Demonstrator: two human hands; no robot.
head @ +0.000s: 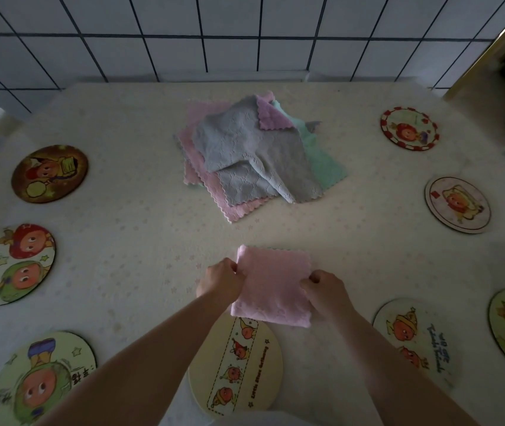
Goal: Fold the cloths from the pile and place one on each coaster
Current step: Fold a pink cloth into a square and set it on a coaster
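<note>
A folded pink cloth (272,287) lies on the pale tablecloth (128,241) near the person, its near edge overlapping the far rim of a cream coaster (239,364) printed with a strip of small cartoon figures. The left hand (220,279) pinches the cloth's left edge and the right hand (326,290) pinches its right edge, fingers curled closed on the fabric. Farther away, at the middle of the table, sits the pile of cloths (254,155): a grey one crumpled on top, pink ones beneath to the left, a green one to the right and a lilac corner at the far side. Round cartoon coasters ring the table, all bare: a dark brown coaster (49,173) at far left, a red-rimmed coaster (409,128) at far right, others along both sides. A white tiled wall (245,35) stands beyond the table.
</note>
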